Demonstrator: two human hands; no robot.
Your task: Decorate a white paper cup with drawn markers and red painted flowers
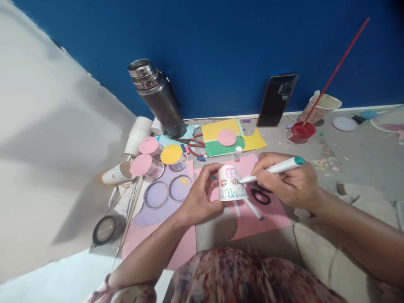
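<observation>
My left hand [203,191] is closed around the left side of a white paper cup [233,191], which is upside down. Drawn on the cup are a pink window, red and green dotted clusters and blue-green grass-like strokes. Between the fingers of my right hand [284,181] is a white marker [274,168] with a green end; its tip is at the cup's right side, by a dotted cluster. Below the cup, two more markers [252,209] lie on pink paper [261,223]. Black scissor handles [261,195] show partly behind my right hand.
Decorated cups with pink and yellow discs [172,154] stand at left, near stacked white cups [138,134] and a steel flask [160,101]. Two rings [156,206] lie on purple paper. A phone [277,101] leans on the blue wall; a red paint jar [301,131] holds a stick.
</observation>
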